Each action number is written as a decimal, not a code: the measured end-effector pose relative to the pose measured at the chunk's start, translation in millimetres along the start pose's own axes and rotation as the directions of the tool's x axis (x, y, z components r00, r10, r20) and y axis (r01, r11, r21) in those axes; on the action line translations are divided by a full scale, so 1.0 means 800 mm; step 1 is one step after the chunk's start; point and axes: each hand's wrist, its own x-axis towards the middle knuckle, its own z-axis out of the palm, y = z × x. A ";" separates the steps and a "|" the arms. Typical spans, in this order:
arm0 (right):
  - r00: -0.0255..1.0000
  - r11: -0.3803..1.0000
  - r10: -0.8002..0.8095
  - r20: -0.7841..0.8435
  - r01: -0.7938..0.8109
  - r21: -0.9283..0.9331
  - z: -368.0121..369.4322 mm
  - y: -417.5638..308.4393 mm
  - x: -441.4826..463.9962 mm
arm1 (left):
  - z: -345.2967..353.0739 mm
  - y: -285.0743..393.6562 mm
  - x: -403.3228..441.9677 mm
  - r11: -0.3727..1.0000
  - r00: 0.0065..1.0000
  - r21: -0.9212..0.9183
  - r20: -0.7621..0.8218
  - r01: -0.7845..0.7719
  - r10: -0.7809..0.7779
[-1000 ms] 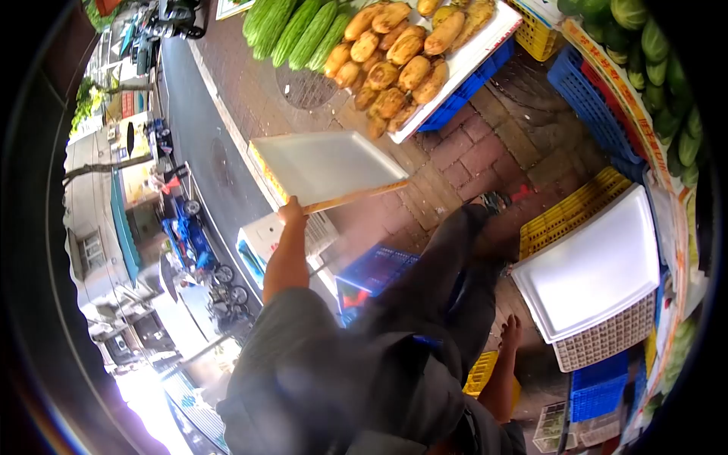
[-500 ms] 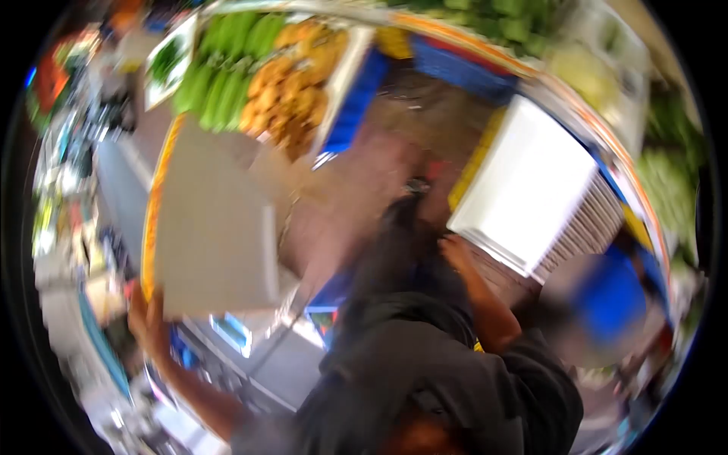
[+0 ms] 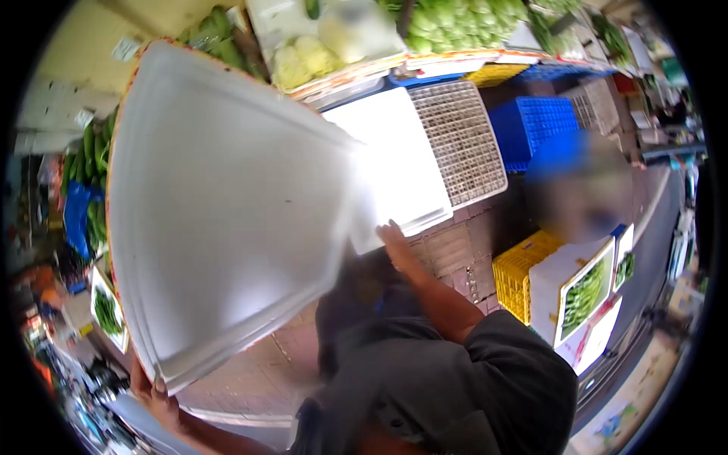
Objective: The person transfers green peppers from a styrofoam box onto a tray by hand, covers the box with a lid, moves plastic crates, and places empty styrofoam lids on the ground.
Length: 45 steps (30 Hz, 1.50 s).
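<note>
A large white foam lid (image 3: pixel 227 205) with a raised rim and orange tape along its edge stands tilted at the left. At its lower corner my left hand (image 3: pixel 155 398) is closed, thumb on the rim. A second white foam lid or board (image 3: pixel 394 159), overexposed, lies at the centre beside a grey plastic crate (image 3: pixel 459 140). My right hand (image 3: pixel 396 246) touches the near edge of this white piece, fingertips apart. Some of its fingers are hidden against the foam.
Leafy vegetables (image 3: pixel 462 26) lie on the stall at the back. Blue crates (image 3: pixel 535 129) stand on the brick floor at right. A yellow crate (image 3: pixel 523 277) is nearer, beside a white box of greens (image 3: pixel 584 303). Cucumbers (image 3: pixel 91 155) are at left.
The view has swung to the right. The large lid in my left hand has tipped to show its rimmed inner face. My right hand stays at the near edge of the white piece.
</note>
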 end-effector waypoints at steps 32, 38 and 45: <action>0.465 0.677 0.732 -0.498 -0.417 0.606 -0.522 0.297 0.277 | 0.839 -0.434 0.181 0.839 0.771 0.438 0.392 0.323 -0.501; 0.605 0.723 0.665 -0.439 -0.372 0.582 -0.493 0.338 0.331 | 0.861 -0.440 0.191 0.860 0.820 0.205 0.263 0.468 -0.509; 0.598 0.749 0.629 -0.497 -0.293 0.594 -0.480 0.323 0.336 | 0.863 -0.515 0.204 0.909 0.853 0.172 0.313 0.381 -0.417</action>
